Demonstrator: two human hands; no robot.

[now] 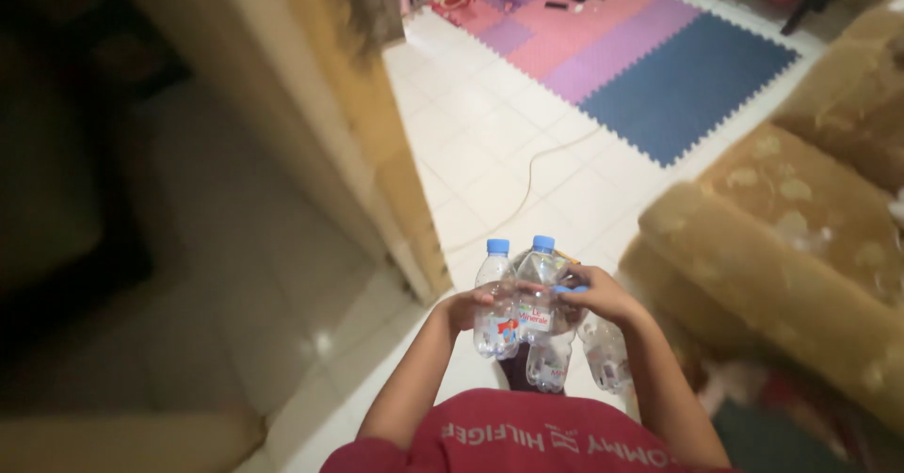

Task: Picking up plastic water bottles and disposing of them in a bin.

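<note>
Wearing a dark red shirt (527,435) at the bottom edge of the view, the person holds both forearms out in front of the chest. The left hand (463,309) has its grip closed on the side of a cluster of clear plastic water bottles (532,318), and the right hand (603,294) wraps its grip over the top of the same cluster from the other side. Two of the bottles stand upright with their blue caps (543,243) showing; at least two more hang lower, just beneath the hands. The cluster sits in the air above a white tiled floor (490,153). To the right stands a tan patterned sofa (782,238). A thin pale cord (527,181) runs across the tiles. Farther off lies a foam puzzle mat (659,68) in blue, purple and pink squares. A cream wall corner (311,125) rises at left.
</note>
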